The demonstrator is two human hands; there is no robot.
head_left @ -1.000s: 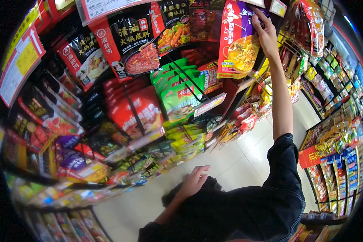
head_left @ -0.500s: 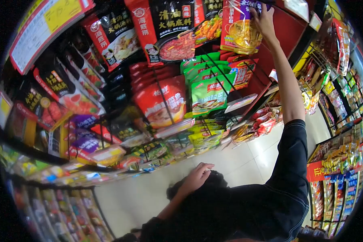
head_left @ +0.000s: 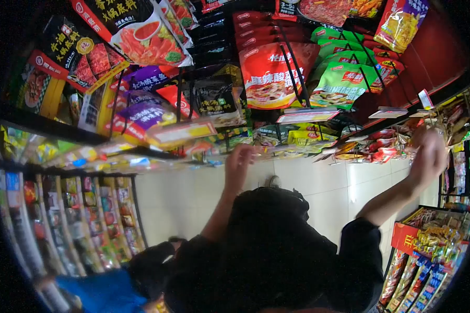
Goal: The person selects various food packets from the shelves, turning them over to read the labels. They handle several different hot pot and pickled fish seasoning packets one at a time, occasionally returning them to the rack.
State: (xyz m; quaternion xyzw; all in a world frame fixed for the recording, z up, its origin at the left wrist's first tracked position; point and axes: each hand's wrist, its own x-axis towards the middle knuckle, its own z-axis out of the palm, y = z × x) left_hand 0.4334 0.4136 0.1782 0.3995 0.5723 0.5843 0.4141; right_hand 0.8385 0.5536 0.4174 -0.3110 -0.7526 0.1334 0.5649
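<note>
My left hand is raised before the shelf front, near the lower rows of packets, fingers loosely apart and nothing visible in it. My right hand hovers at the right, before a row of red packets. Motion smears its fingers; I see no packet in it. A purple and yellow pouch hangs at the upper right of the shelf, away from both hands. Between the hands, higher up, are red pouches and green pouches in rows on black hooks.
Black hotpot-base packets and purple pouches fill the left part of the shelf. Price tags stick out along its edge. Another rack stands lower left, near a person in blue. More racks line the right.
My right hand has come off the purple and yellow pouch and moved down and right. My left hand has risen toward the shelf. The view has shifted; a person in blue now shows lower left.
</note>
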